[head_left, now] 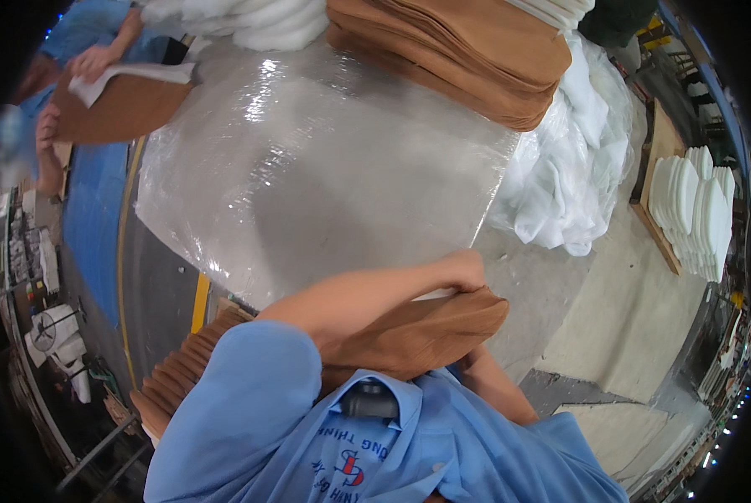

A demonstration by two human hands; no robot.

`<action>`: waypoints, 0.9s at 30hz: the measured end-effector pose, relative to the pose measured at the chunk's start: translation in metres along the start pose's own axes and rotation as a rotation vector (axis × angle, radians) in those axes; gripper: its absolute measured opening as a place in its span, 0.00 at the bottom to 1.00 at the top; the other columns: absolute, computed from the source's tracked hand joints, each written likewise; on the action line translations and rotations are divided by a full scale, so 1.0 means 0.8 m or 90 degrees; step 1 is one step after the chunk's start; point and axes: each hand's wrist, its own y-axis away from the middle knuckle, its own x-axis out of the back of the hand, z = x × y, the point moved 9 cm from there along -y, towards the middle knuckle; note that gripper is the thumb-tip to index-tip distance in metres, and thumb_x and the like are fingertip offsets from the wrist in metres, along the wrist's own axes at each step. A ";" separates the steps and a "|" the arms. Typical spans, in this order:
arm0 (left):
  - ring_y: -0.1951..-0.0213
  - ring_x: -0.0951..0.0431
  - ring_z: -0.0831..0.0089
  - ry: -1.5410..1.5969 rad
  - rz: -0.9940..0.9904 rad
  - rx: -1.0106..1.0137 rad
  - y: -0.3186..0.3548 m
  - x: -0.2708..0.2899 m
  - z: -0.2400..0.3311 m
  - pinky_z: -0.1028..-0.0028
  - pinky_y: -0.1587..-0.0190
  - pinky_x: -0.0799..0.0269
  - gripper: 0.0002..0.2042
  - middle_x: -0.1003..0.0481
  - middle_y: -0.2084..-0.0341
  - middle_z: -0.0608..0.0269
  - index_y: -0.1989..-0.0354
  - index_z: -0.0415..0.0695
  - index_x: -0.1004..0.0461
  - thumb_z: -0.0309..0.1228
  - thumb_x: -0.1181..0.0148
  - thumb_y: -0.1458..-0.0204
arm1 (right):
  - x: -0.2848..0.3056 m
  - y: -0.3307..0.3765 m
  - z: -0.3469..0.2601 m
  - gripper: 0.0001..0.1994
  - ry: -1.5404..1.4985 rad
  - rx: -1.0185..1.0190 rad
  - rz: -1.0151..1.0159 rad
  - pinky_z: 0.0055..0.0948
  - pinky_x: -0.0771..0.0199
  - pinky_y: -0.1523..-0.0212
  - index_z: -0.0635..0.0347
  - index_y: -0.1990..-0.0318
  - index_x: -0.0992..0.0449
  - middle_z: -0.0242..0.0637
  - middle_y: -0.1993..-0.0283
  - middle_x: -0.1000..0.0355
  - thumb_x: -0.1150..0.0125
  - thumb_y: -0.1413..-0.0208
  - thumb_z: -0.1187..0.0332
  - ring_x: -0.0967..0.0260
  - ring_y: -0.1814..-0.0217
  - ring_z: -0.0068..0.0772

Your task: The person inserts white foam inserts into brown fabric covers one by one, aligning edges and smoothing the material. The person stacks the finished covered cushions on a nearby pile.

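Observation:
A brown fabric cushion cover [409, 335] is held up close in front of my chest, bulging and tilted. My left arm reaches across above it, and my left hand [463, 270] is closed on the upper edge near its right end. A thin sliver of white material shows just under that hand. My right forearm rises below the cover's right end; the right hand is hidden behind the fabric. To my left stands a row of brown cushions [187, 352], partly covered by my sleeve.
A table under shiny clear plastic [350, 184] lies ahead. Stacked brown cushions [459, 50] sit at its far side beside white pads [258, 21]. Bagged white filling [560, 184] and a white pad stack [690, 210] are right. Far left, another person's hands [94, 63] hold a brown piece.

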 end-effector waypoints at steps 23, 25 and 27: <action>0.63 0.22 0.60 0.269 0.410 0.057 0.335 -0.015 -0.188 0.63 0.58 0.27 0.18 0.20 0.67 0.53 0.58 0.44 0.19 0.49 0.39 0.37 | 0.028 0.012 0.013 0.16 0.109 -0.074 -0.003 0.31 0.23 0.51 0.52 0.43 0.25 0.32 0.53 0.25 0.43 0.28 0.53 0.26 0.50 0.26; 0.61 0.20 0.56 0.245 0.346 0.086 0.355 -0.019 -0.201 0.59 0.58 0.27 0.23 0.19 0.66 0.50 0.62 0.44 0.20 0.55 0.37 0.40 | 0.036 0.015 0.009 0.16 0.123 -0.082 0.003 0.31 0.23 0.52 0.52 0.43 0.25 0.32 0.53 0.25 0.43 0.28 0.53 0.26 0.51 0.26; 0.61 0.20 0.54 0.234 0.327 0.131 0.379 -0.027 -0.216 0.57 0.58 0.27 0.26 0.19 0.67 0.49 0.64 0.44 0.21 0.60 0.36 0.43 | 0.044 0.015 0.005 0.17 0.134 -0.088 0.011 0.30 0.23 0.53 0.52 0.43 0.24 0.32 0.54 0.25 0.43 0.28 0.53 0.26 0.51 0.26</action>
